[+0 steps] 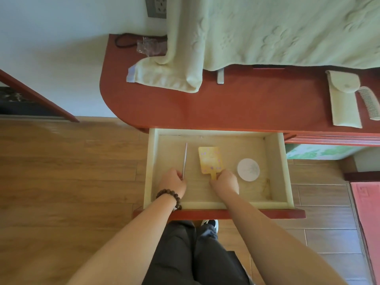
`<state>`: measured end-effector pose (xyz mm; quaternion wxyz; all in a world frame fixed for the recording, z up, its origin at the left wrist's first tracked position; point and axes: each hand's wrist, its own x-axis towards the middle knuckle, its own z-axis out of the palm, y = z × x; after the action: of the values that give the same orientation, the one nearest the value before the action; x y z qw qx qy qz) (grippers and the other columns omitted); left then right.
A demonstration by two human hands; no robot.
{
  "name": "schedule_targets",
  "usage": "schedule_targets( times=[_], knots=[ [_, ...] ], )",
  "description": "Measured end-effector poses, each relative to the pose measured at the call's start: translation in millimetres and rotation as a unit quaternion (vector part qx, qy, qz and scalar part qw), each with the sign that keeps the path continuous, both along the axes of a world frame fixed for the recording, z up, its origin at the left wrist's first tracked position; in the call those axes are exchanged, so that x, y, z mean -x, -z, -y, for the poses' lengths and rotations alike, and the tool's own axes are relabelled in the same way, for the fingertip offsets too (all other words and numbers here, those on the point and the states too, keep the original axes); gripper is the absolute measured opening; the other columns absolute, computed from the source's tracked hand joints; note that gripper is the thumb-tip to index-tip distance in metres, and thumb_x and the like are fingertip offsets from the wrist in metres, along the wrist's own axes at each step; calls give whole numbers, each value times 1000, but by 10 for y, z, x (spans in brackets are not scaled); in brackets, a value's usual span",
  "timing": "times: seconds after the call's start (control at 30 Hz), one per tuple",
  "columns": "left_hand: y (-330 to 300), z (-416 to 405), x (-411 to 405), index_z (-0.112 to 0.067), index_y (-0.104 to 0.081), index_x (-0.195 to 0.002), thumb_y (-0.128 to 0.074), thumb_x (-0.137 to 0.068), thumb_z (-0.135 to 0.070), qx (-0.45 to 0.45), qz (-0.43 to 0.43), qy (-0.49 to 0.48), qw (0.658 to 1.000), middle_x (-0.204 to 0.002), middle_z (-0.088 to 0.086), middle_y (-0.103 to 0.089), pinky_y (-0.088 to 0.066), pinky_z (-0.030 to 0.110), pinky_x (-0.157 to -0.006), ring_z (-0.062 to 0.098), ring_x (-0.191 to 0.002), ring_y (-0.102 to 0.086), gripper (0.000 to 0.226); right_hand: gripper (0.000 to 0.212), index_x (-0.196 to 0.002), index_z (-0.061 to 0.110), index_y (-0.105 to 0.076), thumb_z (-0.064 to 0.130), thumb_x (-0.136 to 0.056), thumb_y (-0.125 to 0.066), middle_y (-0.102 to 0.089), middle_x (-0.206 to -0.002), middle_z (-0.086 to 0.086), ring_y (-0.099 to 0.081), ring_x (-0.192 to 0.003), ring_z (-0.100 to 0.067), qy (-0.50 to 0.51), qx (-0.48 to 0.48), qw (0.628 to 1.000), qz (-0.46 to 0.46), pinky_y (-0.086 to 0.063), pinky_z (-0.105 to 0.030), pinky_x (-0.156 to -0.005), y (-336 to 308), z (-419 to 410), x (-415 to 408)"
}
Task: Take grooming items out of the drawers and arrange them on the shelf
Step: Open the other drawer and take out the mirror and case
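An open cream drawer juts out below the red-brown shelf top. Inside lie a thin metal nail file, a yellow hand mirror with purple dots and a round white compact. My left hand, with a bead bracelet on the wrist, is closed around the near end of the nail file. Around the yellow mirror's handle my right hand has its fingers closed. On the shelf at the right rest a pale green pouch and a white comb.
A pale green towel drapes over the back of the shelf, one end lying on its left part. A black cord and crinkled plastic wrap sit at the back left. A wall socket is above. Wooden floor lies below.
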<state>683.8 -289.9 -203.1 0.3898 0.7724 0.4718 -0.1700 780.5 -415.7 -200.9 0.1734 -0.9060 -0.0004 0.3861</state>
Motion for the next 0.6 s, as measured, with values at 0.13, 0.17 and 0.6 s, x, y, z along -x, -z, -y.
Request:
schedule_targets(
  times=[0.13, 0.17, 0.6],
  knots=[
    [-153, 70, 182, -19, -57, -98, -60, -89, -19, 31, 65, 15, 997, -90, -5, -62, -54, 27, -70, 13, -81, -62, 9, 12, -72, 10, -57, 14, -79, -66, -61, -78, -8, -62, -78, -27, 26, -41, 999, -9, -51, -34, -67, -243, 66, 23],
    [-184, 77, 206, -19, -57, -97, -61, -89, -19, 32, 76, 17, 996, -90, -5, -62, -53, 25, -67, 12, -80, -62, 9, 18, -67, 12, -54, 14, -78, -67, -61, -79, -8, -63, -79, -28, 28, -50, 998, -13, -54, -37, -71, -307, 78, 37],
    [-955, -55, -655, -16, -58, -85, -64, -81, -9, 3, 272, -37, 962, -78, -2, -64, -42, 15, -58, 11, -71, -62, 10, 16, -89, 13, -63, 23, -79, -71, -62, -83, 3, -57, -77, -13, 98, -177, 967, 154, -41, -22, -60, -1291, 246, -314]
  ],
)
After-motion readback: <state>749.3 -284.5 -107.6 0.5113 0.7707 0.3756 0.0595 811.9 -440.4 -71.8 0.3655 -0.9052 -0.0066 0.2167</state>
